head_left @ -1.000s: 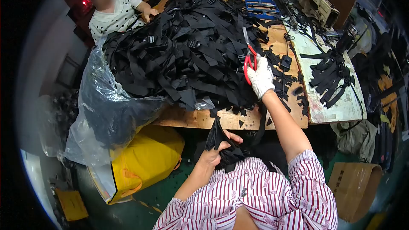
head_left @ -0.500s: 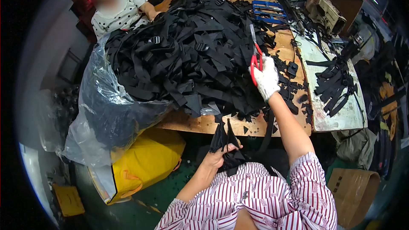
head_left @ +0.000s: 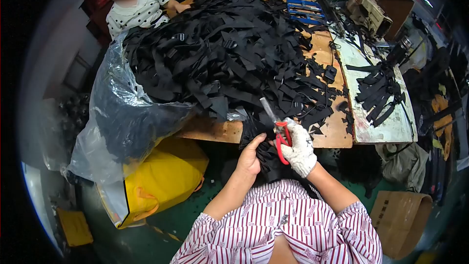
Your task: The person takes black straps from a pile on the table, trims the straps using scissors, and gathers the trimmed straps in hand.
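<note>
My left hand (head_left: 250,157), bare, grips a bunch of black fabric strips (head_left: 266,154) at the table's front edge; its thumb points up and the other fingers are partly hidden. My right hand (head_left: 299,150), in a white glove, is closed on red-handled scissors (head_left: 282,139), whose blades look together and point up and left over the strips. Both hands are close together, just in front of the table. Beyond them a big heap of black straps (head_left: 215,54), some with buckles, covers much of the wooden table (head_left: 215,131).
Clear plastic (head_left: 110,122) hangs off the table's left side above a yellow bag (head_left: 168,181). A co-worker (head_left: 139,7) sits at the back left. At right are a white board (head_left: 391,129) with black straps and a cardboard box (head_left: 401,220). A blue rack (head_left: 305,11) lies at the back.
My right hand has come down and left with the scissors, from over the heap to beside my left hand. My left hand has risen slightly, still holding the strips.
</note>
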Demonstrator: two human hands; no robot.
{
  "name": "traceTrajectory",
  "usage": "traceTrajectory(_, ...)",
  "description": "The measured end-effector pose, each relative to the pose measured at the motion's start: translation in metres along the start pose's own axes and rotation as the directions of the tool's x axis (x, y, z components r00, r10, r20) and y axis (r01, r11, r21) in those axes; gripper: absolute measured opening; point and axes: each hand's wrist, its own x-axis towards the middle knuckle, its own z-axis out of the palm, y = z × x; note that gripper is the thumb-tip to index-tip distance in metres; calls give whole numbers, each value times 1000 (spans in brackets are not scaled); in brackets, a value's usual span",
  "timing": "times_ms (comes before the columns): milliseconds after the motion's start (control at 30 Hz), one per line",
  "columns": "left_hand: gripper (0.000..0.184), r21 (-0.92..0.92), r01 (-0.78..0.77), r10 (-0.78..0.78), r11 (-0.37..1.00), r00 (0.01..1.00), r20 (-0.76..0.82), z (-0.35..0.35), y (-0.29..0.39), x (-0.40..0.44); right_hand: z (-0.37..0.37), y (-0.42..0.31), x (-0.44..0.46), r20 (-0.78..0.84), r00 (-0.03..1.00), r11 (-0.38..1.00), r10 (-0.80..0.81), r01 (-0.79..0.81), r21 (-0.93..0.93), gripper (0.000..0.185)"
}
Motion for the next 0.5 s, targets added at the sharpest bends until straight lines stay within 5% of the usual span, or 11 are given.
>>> traceTrajectory(100, 12, 34, -96, 97, 995, 995, -33, -16, 2, -2, -1, 8, -18, -6, 991, 990, 137, -136, 28, 52)
traceTrajectory(200, 22, 134, -325, 329, 936, 944, -2, -27, 5, 2, -18, -9, -25, 56, 939, 899, 339, -340, 277, 50)
traceTrajectory(300, 31, 157, -337, 338, 928, 941, 20, -12, 14, -13, -27, -6, -47, 152, 867, 845, 474, -497, 197, 56)
traceTrajectory(400, 40, 151, -421, 423, 895, 906, 19, -10, 14, -15, -43, -31, -61, 168, 862, 872, 477, -442, -208, 67)
traceTrajectory(500, 45, 156, -468, 473, 870, 881, 3, -7, 12, -16, -44, -23, -70, 250, 797, 835, 550, -518, -187, 68)
